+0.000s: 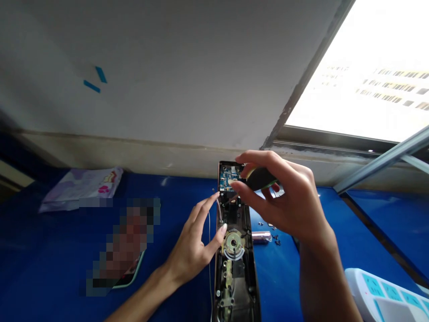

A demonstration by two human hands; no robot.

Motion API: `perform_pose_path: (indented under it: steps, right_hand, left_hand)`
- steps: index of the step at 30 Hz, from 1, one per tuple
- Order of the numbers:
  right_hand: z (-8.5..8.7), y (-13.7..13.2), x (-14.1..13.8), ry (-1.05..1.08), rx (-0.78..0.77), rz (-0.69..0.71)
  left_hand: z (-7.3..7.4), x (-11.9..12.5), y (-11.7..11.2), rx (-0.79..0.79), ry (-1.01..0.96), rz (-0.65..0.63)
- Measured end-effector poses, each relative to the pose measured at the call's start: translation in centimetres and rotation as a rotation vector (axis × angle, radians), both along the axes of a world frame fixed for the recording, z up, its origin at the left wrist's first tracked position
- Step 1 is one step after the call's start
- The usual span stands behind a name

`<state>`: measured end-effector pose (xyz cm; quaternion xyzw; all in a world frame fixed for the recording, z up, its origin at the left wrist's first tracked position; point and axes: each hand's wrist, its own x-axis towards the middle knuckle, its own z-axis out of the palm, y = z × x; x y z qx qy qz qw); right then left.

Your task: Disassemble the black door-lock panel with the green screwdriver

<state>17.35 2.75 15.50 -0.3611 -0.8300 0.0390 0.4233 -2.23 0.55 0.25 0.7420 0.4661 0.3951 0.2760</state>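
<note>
A long, narrow black device housing [239,270] lies on the blue table, its inside facing up. At its far end sits a blue circuit board [228,177], and a round metal part [233,242] is lower down. My right hand [293,199] grips a screwdriver [257,179] by its dark handle; the thin shaft slants down and left into the housing just below the board. Whether its tip meets a screw is hard to see. My left hand [194,241] has its fingers stretched out and apart, index fingertip and thumb against the housing's left edge beside a thin wire [210,264].
Small dark screws [276,240] and a pinkish cylinder [261,237] lie right of the housing. A blurred-out phone [129,250] and a soft package [82,188] are on the left. A white power strip [360,290] stands front right; wall and window are behind.
</note>
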Motion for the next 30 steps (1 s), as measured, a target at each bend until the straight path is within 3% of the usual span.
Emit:
perform_pose_path:
  steps: [7, 17, 23, 30]
  right_hand:
    - [-0.03, 0.18, 0.19, 0.011, 0.003, 0.0]
    - [0.06, 0.26, 0.27, -0.017, 0.027, -0.031]
    - [0.21, 0.05, 0.26, -0.009, -0.003, 0.026]
    - [-0.05, 0.25, 0.19, -0.009, 0.007, -0.025]
  left_hand:
    - [0.57, -0.28, -0.03, 0.038, 0.058, 0.022]
    - [0.15, 0.07, 0.21, 0.034, 0.009, -0.006]
    - [0.29, 0.01, 0.15, 0.064, 0.023, 0.002]
    - [0.52, -0.15, 0.14, 0.063, 0.039, 0.013]
